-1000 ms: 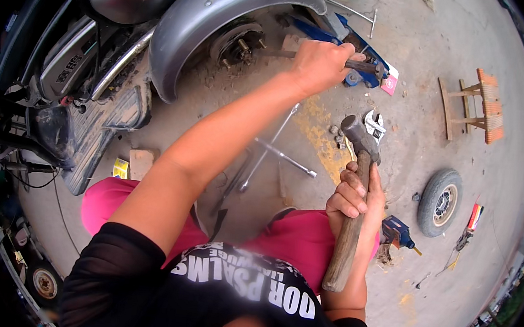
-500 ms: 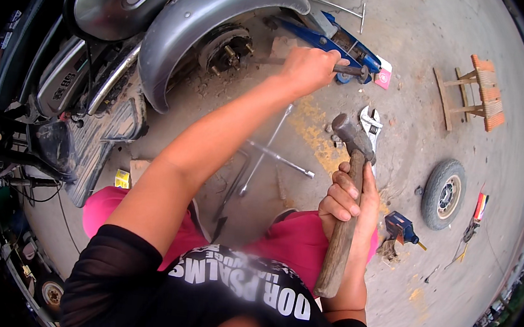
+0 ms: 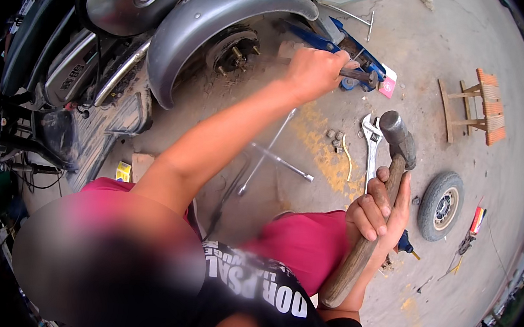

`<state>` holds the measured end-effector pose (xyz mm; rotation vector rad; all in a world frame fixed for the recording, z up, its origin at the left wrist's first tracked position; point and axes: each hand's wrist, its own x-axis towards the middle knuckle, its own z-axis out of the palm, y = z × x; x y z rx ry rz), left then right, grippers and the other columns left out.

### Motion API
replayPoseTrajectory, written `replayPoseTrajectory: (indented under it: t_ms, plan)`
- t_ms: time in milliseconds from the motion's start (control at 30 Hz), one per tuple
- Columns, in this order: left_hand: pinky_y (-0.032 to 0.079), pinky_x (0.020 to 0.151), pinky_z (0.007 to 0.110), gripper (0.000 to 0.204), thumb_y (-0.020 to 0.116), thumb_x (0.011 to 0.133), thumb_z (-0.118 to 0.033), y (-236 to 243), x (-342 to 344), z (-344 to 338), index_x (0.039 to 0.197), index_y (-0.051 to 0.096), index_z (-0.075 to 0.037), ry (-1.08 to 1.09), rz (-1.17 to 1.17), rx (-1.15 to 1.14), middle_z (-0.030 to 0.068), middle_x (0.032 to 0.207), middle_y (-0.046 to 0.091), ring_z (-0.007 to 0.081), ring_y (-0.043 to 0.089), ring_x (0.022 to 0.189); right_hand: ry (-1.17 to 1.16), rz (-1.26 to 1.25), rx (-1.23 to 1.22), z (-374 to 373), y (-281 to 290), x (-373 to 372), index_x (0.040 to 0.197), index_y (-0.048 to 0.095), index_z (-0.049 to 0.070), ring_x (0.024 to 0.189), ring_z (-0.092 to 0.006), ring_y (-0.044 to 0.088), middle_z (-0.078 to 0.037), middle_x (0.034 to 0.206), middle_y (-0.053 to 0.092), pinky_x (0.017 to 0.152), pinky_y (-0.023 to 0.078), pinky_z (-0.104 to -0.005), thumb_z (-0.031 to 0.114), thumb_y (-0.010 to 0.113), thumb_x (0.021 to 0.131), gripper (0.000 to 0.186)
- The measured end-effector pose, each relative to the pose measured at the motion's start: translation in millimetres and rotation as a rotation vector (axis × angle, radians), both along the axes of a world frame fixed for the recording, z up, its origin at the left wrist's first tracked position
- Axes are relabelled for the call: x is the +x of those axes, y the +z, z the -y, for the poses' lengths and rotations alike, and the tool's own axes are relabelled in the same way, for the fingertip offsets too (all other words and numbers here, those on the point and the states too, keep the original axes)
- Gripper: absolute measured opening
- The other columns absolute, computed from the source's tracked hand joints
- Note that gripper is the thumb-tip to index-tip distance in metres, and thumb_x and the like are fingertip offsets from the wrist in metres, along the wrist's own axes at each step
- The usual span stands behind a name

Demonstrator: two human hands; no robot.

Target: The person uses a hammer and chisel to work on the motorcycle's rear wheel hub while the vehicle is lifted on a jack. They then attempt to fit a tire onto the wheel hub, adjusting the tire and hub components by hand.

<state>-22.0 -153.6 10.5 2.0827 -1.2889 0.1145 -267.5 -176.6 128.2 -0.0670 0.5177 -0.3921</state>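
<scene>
My left hand (image 3: pixel 316 74) is closed around a dark metal bar (image 3: pixel 366 79) with a flared end that sticks out to the right. Its other end reaches left toward a wheel hub (image 3: pixel 235 54) with brass-coloured studs, under a grey fender (image 3: pixel 192 37); I cannot tell whether it touches. My right hand (image 3: pixel 372 213) grips the wooden handle of a hammer (image 3: pixel 353 267). The steel head is raised below and right of the bar's flared end, apart from it.
An adjustable wrench (image 3: pixel 372 146), several nuts (image 3: pixel 335 136) and a cross lug wrench (image 3: pixel 269 151) lie on the concrete. A blue floor jack (image 3: pixel 352 46) stands beyond my left hand. At right are a loose wheel (image 3: pixel 441 206) and a wooden stool (image 3: pixel 485 106).
The hammer and my right hand have moved to the right, farther from the bar. My left hand keeps its hold on the bar. The view has shifted slightly.
</scene>
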Motion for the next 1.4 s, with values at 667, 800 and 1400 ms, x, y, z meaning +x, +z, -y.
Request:
replayPoseTrajectory:
  t_ms: [667, 800, 1400]
  plan:
    - [0.047, 0.055, 0.043, 0.017, 0.067, 0.071, -0.005, 9, 17, -57, 0.086, 0.061, -0.011, 0.212, -0.055, -0.445, 0.0136, 0.065, 0.060, 0.0348, 0.061, 0.063, 0.231, -0.419, -0.935, -71, 35, 35, 0.099, 0.048, 0.000, 0.034, -0.0123, 0.039, -0.003, 0.054, 0.041, 0.030, 0.034, -0.0269, 0.046, 0.038, 0.100, 0.047]
    - [0.047, 0.054, 0.042, 0.013, 0.070, 0.073, -0.010, 7, 23, -60, 0.083, 0.062, -0.011, 0.288, -0.075, -0.556, 0.0140, 0.065, 0.060, 0.0348, 0.061, 0.062, 0.305, -0.445, -1.394, -85, 59, 59, 0.104, 0.050, -0.003, 0.040, -0.0108, 0.045, -0.005, 0.059, 0.049, 0.038, 0.035, -0.0232, 0.036, 0.046, 0.100, 0.040]
    - [0.049, 0.056, 0.040, 0.017, 0.067, 0.072, -0.002, 10, 25, -82, 0.087, 0.064, -0.010, 0.293, -0.155, -0.670, 0.0135, 0.074, 0.064, 0.0333, 0.064, 0.068, 0.383, -0.654, -1.593, -90, 49, 86, 0.099, 0.047, -0.001, 0.041, -0.0107, 0.047, -0.006, 0.061, 0.050, 0.037, 0.036, -0.0244, 0.043, 0.038, 0.102, 0.045]
